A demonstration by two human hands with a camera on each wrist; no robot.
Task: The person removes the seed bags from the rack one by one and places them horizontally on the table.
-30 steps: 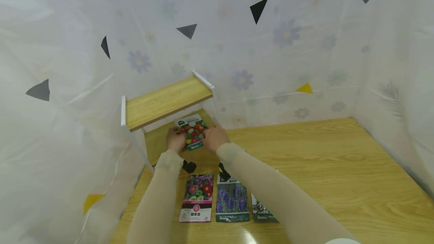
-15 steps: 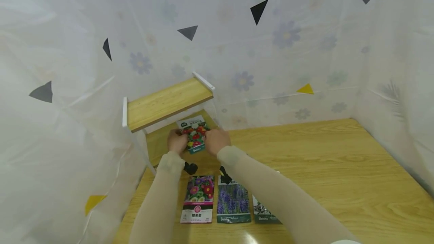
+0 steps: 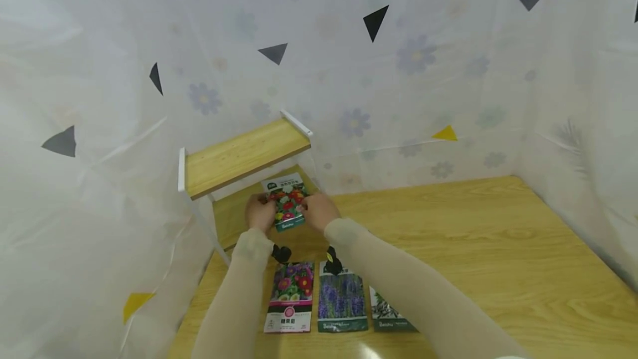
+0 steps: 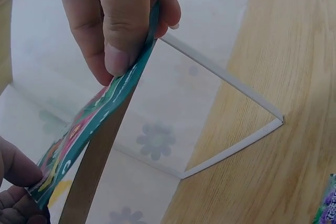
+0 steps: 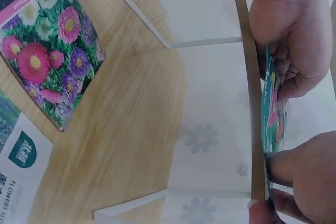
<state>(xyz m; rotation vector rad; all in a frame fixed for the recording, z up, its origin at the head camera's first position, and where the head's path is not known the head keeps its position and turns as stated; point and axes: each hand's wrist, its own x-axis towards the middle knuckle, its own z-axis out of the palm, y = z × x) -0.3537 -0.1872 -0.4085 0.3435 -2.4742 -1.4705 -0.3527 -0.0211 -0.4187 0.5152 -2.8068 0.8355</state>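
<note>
My left hand (image 3: 260, 213) and right hand (image 3: 319, 211) pinch opposite sides of a seed packet (image 3: 286, 202) with red and yellow flowers. The packet is over the lower board (image 3: 233, 212) of a small wooden shelf, picture side up. In the left wrist view, the thumb and fingers of my left hand (image 4: 123, 22) grip one end of the packet, which bows slightly. The right wrist view has my right hand (image 5: 310, 174) at the other end, close along the board's brown edge (image 5: 254, 114). Whether the packet touches the board I cannot tell.
The shelf's upper board (image 3: 244, 155) overhangs behind the hands. On the table (image 3: 473, 237) in front lie a pink flower seed packet (image 3: 290, 298), a purple flower packet (image 3: 342, 301) and a third packet (image 3: 387, 312), partly hidden by my right forearm. Patterned sheeting surrounds the table.
Both hands have moved slightly right with the packet relative to the shelf. The whole head view has shifted a little. The three packets on the table have stayed put.
</note>
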